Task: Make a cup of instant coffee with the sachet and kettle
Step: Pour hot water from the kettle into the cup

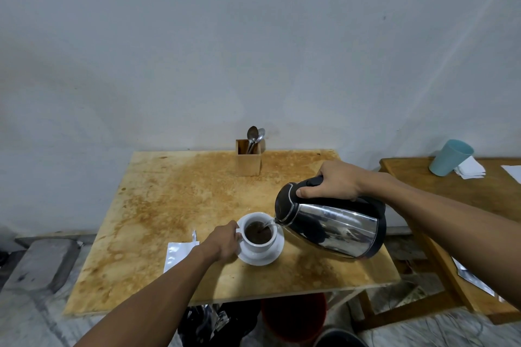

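Note:
A white cup (260, 245) stands on a white saucer (270, 258) on the stained wooden table (169, 205); dark liquid fills its lower part. My left hand (224, 241) grips the cup's handle on its left side. My right hand (335, 182) holds the black handle of a steel kettle (335, 227), which is tipped left with its spout over the cup's right rim. A thin stream of water runs from the spout into the cup. A silver sachet (177, 255) lies flat just left of my left wrist.
A wooden holder (248, 162) with spoons (254, 135) stands at the table's back edge. A second wooden table (451, 191) at the right carries a light blue cup (449, 158) and white papers (470, 169). A red bucket (293, 315) sits below the table's front edge.

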